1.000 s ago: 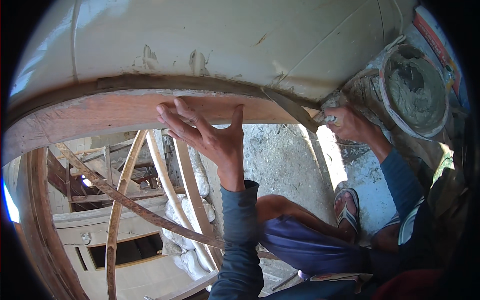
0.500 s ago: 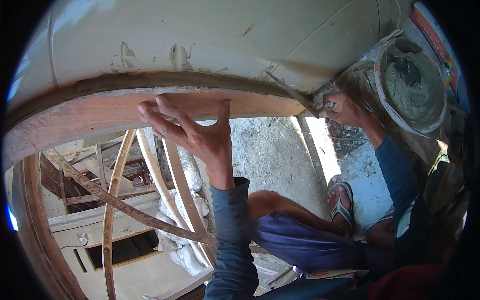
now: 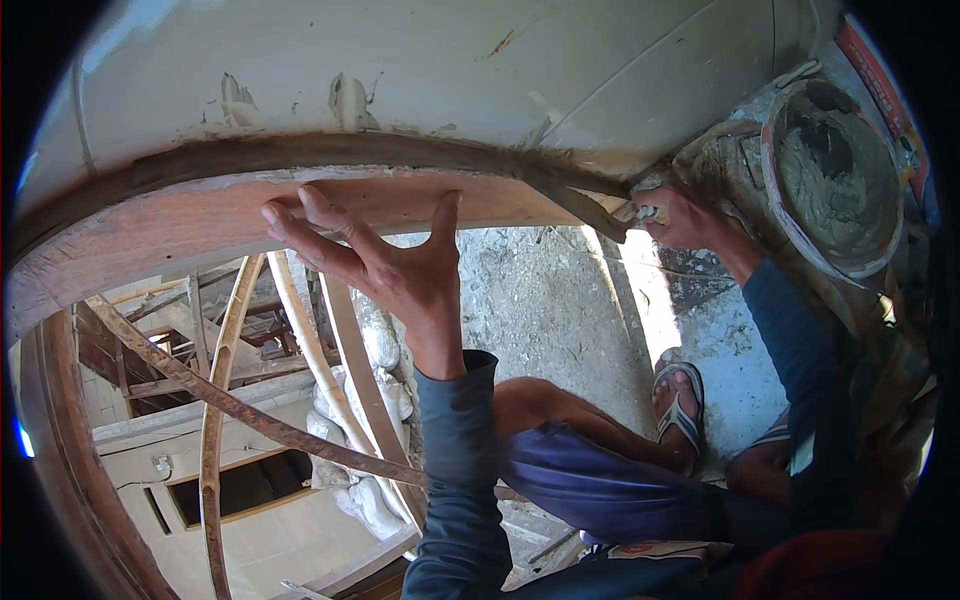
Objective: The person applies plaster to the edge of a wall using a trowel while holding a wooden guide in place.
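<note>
My left hand [image 3: 385,265] rests against a curved pinkish-brown wooden plank [image 3: 150,230], fingers spread along its lower edge and face. My right hand [image 3: 680,217] grips a long flat blade tool [image 3: 585,208] at the plank's right end, with the blade reaching up and left to the dark strip [image 3: 250,152] between plank and pale grey curved surface [image 3: 450,70]. Smears of grey paste [image 3: 345,100] mark that surface. A bucket [image 3: 777,205] of grey paste stands just right of my right hand.
Below the plank, crossing timber strips [image 3: 255,415] open onto a lower level with white sacks [image 3: 360,500] and a beige wall with a dark opening. My sandalled foot [image 3: 680,405] is on stained concrete [image 3: 560,300]. A red-and-blue bag [image 3: 870,75] lies behind the bucket.
The view has shifted slightly. My right hand and blade moved a little up; the blade tilted toward the grey surface, then lowered along the strip. My left hand stays spread on the plank.
</note>
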The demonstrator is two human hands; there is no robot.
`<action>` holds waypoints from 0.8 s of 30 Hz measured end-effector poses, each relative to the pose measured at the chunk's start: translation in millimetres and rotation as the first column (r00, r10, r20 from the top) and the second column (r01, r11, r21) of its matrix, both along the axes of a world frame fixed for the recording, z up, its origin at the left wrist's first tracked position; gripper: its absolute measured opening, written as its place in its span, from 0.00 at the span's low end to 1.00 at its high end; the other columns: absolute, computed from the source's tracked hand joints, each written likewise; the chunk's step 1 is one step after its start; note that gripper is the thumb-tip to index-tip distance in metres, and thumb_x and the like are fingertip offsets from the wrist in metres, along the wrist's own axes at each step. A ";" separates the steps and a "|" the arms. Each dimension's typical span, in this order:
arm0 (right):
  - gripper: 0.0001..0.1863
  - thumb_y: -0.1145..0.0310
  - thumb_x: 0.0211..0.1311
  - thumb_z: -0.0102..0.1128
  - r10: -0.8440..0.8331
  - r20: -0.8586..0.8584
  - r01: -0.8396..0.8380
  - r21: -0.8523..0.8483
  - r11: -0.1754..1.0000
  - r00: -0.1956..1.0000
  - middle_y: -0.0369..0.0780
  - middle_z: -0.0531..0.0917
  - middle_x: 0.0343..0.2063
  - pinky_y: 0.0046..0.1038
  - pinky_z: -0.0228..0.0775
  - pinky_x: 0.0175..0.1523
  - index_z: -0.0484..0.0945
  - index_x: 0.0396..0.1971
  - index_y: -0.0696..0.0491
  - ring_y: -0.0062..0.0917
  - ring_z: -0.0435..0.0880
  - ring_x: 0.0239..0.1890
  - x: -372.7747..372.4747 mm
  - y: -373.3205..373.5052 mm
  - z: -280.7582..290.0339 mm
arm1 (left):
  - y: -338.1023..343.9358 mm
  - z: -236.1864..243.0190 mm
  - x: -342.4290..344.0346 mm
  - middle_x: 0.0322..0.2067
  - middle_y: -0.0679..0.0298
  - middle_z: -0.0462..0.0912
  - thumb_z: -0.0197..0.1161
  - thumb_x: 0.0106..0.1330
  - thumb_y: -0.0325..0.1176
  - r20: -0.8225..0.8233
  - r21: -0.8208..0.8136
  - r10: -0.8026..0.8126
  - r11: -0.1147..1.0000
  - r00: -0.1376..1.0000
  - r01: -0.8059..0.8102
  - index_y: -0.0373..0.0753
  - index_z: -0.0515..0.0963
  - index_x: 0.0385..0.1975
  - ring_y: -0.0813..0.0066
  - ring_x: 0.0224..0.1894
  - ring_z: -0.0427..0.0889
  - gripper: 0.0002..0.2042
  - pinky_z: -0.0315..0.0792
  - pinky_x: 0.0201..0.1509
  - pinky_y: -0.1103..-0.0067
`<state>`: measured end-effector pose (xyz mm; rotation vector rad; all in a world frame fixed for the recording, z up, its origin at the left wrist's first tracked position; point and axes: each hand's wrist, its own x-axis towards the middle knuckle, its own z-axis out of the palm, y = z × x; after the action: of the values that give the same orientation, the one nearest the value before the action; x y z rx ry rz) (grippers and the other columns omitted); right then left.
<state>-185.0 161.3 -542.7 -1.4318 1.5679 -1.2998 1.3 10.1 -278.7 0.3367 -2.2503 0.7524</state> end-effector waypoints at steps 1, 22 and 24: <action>0.11 0.77 0.50 0.65 -0.001 -0.006 0.001 0.001 1.000 1.000 0.54 0.83 0.28 0.37 0.73 0.40 0.81 0.36 0.61 0.43 0.83 0.32 0.7 4.9 -0.9 | 1.0 -2.2 -1.0 0.76 0.50 0.38 0.85 0.39 0.52 -0.006 0.001 -0.001 1.000 1.000 0.001 0.56 0.46 0.77 0.41 0.77 0.41 0.64 0.55 0.76 0.46; 0.07 0.78 0.52 0.61 -0.035 0.010 0.036 -0.309 0.950 0.999 0.49 0.80 0.24 0.31 0.72 0.38 0.77 0.31 0.62 0.34 0.77 0.28 -10.1 -3.3 192.9 | 10.5 -16.3 -0.5 0.76 0.47 0.46 0.87 0.33 0.40 -0.082 0.211 0.215 0.958 0.973 -0.194 0.43 0.52 0.75 0.44 0.78 0.44 0.64 0.41 0.77 0.49; 0.07 0.77 0.50 0.62 -0.086 -0.016 0.074 -0.384 0.920 0.996 0.46 0.76 0.20 0.29 0.69 0.35 0.74 0.28 0.62 0.29 0.71 0.24 -13.6 -11.8 231.2 | 14.8 -11.6 -2.3 0.76 0.47 0.46 0.86 0.34 0.39 -0.106 0.217 0.210 0.959 0.972 -0.184 0.42 0.52 0.75 0.44 0.78 0.44 0.64 0.40 0.77 0.49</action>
<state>-198.6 149.5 -311.5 -1.6410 1.4582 -1.7134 -0.9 24.9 -290.3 0.6990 -2.1975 0.5792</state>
